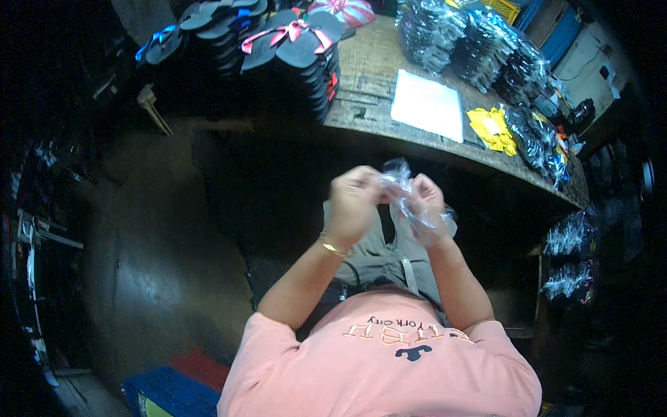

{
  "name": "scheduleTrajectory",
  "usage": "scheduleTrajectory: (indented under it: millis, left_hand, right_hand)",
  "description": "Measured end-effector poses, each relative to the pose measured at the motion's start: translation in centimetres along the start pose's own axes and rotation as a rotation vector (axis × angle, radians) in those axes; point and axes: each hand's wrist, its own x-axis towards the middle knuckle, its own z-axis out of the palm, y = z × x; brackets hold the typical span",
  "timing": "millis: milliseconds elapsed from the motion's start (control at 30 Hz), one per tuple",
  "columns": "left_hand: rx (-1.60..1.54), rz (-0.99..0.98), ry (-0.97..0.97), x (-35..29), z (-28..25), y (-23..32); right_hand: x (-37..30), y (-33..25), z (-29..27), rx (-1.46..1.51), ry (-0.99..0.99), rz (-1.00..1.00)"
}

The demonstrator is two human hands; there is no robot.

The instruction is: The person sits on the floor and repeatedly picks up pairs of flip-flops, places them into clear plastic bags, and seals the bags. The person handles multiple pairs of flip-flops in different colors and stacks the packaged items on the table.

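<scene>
Both my hands are raised in front of my waist, pinching a crumpled clear plastic bag (397, 179) between them. My left hand (349, 198) has its fingers closed on the bag's left side. My right hand (429, 198) grips the other side, and loose film hangs over its palm and wrist. The fingers and film are slightly blurred, and I see nothing inside the bag. Beyond my hands, on the wooden table (372, 52), lies a flat white stack of what look like plastic sheets (427, 105).
Tall piles of black flip-flops with pink bow straps (295, 42) and blue bow straps (163, 45) stand far left. Bagged pairs (431, 38) are stacked at the back right. Yellow tags (492, 131) lie near the table's front edge. A blue cloth-like item (170, 393) sits lower left.
</scene>
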Motion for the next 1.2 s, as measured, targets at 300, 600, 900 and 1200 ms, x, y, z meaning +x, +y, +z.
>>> scheduleTrajectory:
  millis: [300, 600, 900, 1200]
  left_hand:
    - [0.199, 0.786, 0.837, 8.3, -11.6, 15.6]
    - [1.691, 0.001, 0.544, 32.4, -12.2, 14.1]
    - [1.464, 0.426, 0.3, 8.7, -3.6, 7.9]
    - [0.756, -0.345, -0.33, -6.0, 1.1, -6.6]
  right_hand:
    - [-1.0, 5.4, -2.6, -0.094, -0.099, 0.202]
    - [-5.1, 4.5, -7.0, -0.204, 0.025, 0.186]
    - [-7.6, 0.4, -9.8, -0.065, 0.102, 0.009]
    - [-11.6, 2.7, -12.0, -0.812, 0.113, 0.362]
